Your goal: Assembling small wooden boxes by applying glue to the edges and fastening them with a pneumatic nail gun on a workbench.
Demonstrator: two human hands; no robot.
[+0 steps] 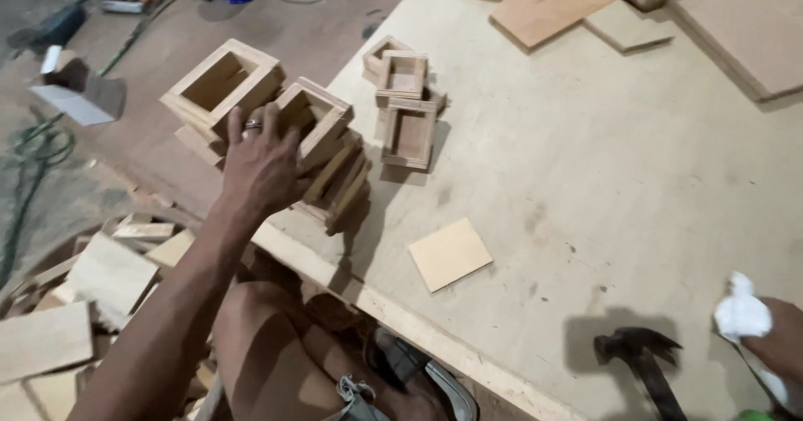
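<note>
- The stack of wooden box frames stood at the edge of the plywood table, overhanging the scrap offcuts below; a nudge looked likely to tip it off.
- The left hand lay spread on that stack, fingers curled over 1 frame's rim, loosely gripping.
- The right hand closed on a white cloth, beside a hammer.

Box frames stack at the table's left edge; a square panel lies mid-table, a hammer near the front edge.
</note>
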